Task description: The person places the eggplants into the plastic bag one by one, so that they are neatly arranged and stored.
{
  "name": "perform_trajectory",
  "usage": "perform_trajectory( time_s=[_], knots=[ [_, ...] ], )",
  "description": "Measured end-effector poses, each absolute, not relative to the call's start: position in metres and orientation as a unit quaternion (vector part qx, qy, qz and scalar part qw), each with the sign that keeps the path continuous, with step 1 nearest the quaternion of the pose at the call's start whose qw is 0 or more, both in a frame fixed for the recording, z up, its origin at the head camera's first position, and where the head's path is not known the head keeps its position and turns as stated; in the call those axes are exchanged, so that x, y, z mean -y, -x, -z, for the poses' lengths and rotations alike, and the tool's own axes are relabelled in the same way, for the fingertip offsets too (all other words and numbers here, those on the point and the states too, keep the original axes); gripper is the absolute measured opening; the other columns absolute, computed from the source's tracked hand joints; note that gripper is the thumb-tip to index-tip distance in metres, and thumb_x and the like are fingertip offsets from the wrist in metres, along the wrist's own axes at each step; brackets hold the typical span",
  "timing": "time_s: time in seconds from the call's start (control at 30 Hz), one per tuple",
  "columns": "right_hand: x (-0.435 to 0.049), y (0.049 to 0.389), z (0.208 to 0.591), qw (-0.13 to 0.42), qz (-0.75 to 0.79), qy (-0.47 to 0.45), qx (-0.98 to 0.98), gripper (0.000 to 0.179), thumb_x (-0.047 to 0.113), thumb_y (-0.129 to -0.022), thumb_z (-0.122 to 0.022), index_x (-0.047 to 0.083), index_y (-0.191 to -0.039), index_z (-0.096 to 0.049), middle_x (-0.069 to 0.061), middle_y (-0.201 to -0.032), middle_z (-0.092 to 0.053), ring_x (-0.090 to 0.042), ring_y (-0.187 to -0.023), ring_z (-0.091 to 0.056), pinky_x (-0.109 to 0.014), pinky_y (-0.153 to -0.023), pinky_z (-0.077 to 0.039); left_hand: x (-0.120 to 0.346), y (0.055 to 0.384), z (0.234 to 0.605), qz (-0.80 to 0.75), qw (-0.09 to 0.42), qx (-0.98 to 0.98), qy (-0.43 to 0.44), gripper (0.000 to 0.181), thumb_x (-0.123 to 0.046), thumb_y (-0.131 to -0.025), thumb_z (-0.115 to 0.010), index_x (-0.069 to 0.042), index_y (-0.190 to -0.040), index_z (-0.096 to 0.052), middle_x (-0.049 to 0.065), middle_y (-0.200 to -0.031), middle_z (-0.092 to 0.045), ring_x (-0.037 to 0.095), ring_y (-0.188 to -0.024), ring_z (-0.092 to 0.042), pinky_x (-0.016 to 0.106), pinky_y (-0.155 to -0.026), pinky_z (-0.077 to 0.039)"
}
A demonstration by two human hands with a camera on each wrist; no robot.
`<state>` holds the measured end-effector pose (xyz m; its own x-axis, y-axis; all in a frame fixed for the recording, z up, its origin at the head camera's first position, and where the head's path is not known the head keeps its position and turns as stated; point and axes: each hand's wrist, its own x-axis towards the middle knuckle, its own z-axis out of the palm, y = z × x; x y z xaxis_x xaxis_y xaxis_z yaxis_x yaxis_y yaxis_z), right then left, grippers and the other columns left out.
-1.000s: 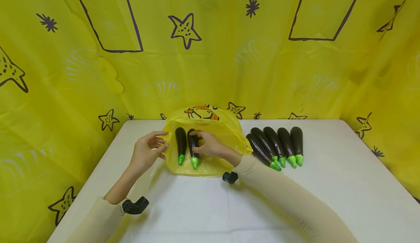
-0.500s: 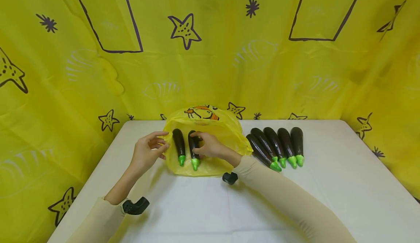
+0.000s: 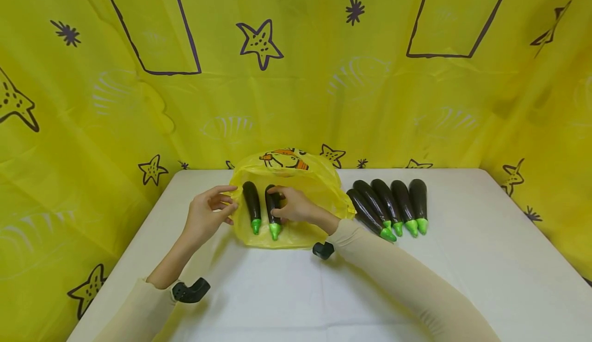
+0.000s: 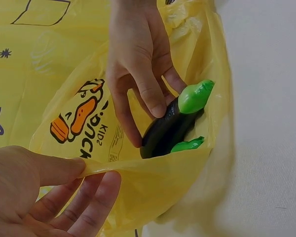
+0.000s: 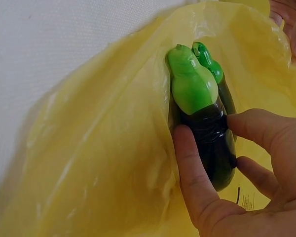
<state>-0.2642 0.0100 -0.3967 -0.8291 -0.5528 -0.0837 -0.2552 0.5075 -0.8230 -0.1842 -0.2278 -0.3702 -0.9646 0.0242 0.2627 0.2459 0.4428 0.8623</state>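
A yellow plastic bag [image 3: 314, 234] lies on its side with its mouth facing me. My left hand [image 3: 205, 213] pinches the left edge of that mouth between thumb and fingers, plainest in the left wrist view. Inside the bag, my right hand [image 3: 298, 203] grips a dark eggplant [image 3: 274, 208] with a green stem end, thumb on one side and fingers on the other. A second eggplant [image 3: 252, 203] lies in the bag just left of it; in the right wrist view that second eggplant [image 5: 207, 61] is partly hidden behind the held one.
Several more eggplants [image 3: 388, 203] lie side by side on the white table [image 3: 277, 290], right of the bag. A yellow printed curtain [image 3: 296, 100] hangs behind the table and along both sides.
The left eggplant in the bag has tilted, its top shifting slightly left. The held eggplant has moved a touch toward me. Both hands have stayed almost still.
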Motion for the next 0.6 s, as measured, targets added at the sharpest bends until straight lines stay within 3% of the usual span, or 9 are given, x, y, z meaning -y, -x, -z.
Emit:
perform_trajectory(
  time_s=[0.6],
  knots=[
    [-0.0107,0.2637,0.3958,0.169,0.434,0.238,-0.853,0.059,0.010,-0.095,-0.073,0.011,-0.150,-0.051,-0.024,-0.142,-0.051,-0.020,-0.070,-0.071,-0.022,-0.066,-0.059,0.2269,0.1837,0.3698,0.521,0.104,0.844,0.080,0.042,0.008,-0.090,-0.074,-0.001,-0.130,-0.066,0.021,-0.095,-0.070,0.022,-0.074,-0.072,0.052,-0.063,-0.064]
  ],
)
